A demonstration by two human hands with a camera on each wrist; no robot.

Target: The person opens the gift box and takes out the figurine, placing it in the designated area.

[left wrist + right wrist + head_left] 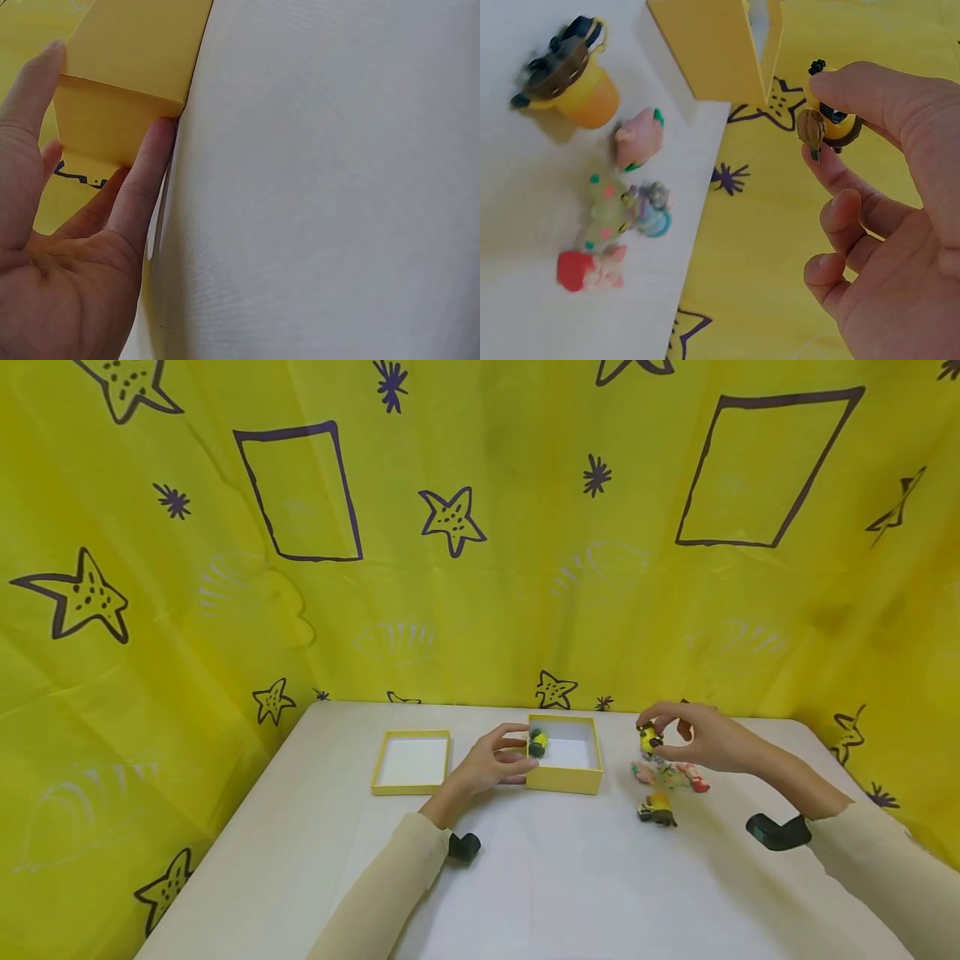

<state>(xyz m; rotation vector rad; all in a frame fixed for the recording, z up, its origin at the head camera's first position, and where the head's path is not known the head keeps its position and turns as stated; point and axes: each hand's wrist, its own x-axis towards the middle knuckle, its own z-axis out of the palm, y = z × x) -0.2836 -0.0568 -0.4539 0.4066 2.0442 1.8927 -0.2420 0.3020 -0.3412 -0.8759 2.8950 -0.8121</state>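
Observation:
My left hand (491, 764) rests its fingertips against the left side of an open yellow box (564, 781) with a white inside. In the left wrist view, the fingers (142, 187) lie fairly straight along the box's end wall. A small green-and-yellow figurine (537, 743) sits inside, at the left wall. To the right of the box, my right hand (708, 737) pinches a small yellow, black and brown figurine (832, 124) between thumb and index finger, raised above the table. The other fingers of that hand are loosely bent.
Left of the box lies a shallow yellow-rimmed lid (411, 790), white inside up. Below my right hand stand a yellow-orange figurine (585, 86), a pink one (640, 139), a pale green spotted one (607, 214), a blue-grey one (654, 217) and a red-and-pink one (576, 270). A yellow patterned curtain (510, 610) hangs behind.

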